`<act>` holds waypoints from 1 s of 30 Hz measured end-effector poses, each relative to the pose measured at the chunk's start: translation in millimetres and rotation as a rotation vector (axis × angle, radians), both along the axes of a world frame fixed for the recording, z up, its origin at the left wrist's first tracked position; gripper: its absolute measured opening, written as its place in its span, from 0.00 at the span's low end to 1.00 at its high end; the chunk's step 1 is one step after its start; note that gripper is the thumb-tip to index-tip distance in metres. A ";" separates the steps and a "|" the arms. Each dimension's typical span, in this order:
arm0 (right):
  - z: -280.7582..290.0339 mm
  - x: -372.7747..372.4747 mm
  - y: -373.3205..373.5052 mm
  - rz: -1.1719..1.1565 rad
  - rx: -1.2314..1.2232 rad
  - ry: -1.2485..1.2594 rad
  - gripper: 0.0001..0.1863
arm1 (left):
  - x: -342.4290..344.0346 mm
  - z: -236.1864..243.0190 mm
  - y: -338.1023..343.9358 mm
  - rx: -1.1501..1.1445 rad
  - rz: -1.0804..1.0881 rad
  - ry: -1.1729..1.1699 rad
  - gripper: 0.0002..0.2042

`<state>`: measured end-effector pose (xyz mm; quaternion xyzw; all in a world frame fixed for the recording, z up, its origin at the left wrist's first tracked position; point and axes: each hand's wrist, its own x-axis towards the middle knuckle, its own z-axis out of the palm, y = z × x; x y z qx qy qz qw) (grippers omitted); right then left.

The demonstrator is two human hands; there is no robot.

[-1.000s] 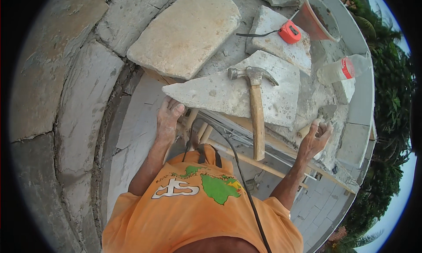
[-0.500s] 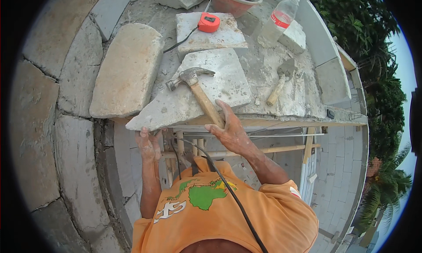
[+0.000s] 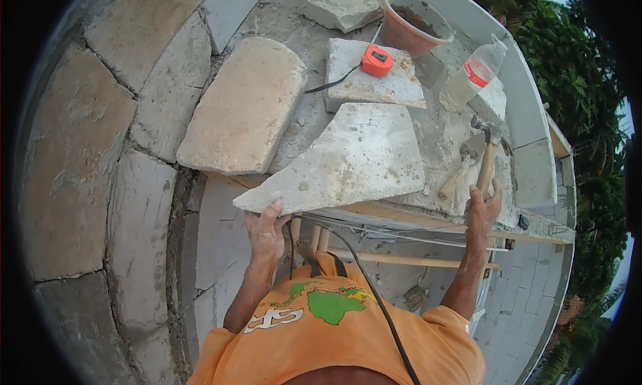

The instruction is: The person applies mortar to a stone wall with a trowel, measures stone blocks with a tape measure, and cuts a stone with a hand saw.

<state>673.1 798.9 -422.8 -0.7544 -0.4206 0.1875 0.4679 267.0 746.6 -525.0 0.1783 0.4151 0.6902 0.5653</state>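
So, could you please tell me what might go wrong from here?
The pointed stone appears to jut past the ledge, so it might shift if the left hand lets go. The hammer in the right hand is close to the trowel and could knock it. The cord across the shirt could snag.

The person wears an orange shirt (image 3: pixel 301 348) with short, loose sleeves (image 3: pixel 451 328) and a rounded neckline. Its printed front carries a large green, map-like shape (image 3: pixel 331 308) with a yellow patch (image 3: pixel 361 296), beside bold, dark-edged white lettering (image 3: pixel 274 320). A thin black cable (image 3: pixel 382 308) crosses the fabric. The hands (image 3: pixel 266 234) are bare and dusty.
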 end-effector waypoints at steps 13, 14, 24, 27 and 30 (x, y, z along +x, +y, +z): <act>-80.7 107.3 -4.9 -0.359 0.027 0.048 0.28 | 12.0 54.8 4.2 0.030 0.065 0.144 0.29; -86.2 111.8 -4.4 -0.372 0.019 0.068 0.26 | 12.0 53.5 6.6 0.030 0.062 0.148 0.29; -146.3 166.5 18.3 -0.293 -0.153 -0.185 0.37 | -5.8 57.9 45.6 0.316 -0.119 0.259 0.34; -160.3 212.1 -9.9 -0.302 -0.042 -0.104 0.39 | -8.9 64.0 69.6 0.303 -0.256 0.318 0.35; -195.1 257.0 -15.0 -0.417 -0.044 -0.294 0.39 | -6.8 63.6 93.6 0.363 -0.254 0.377 0.36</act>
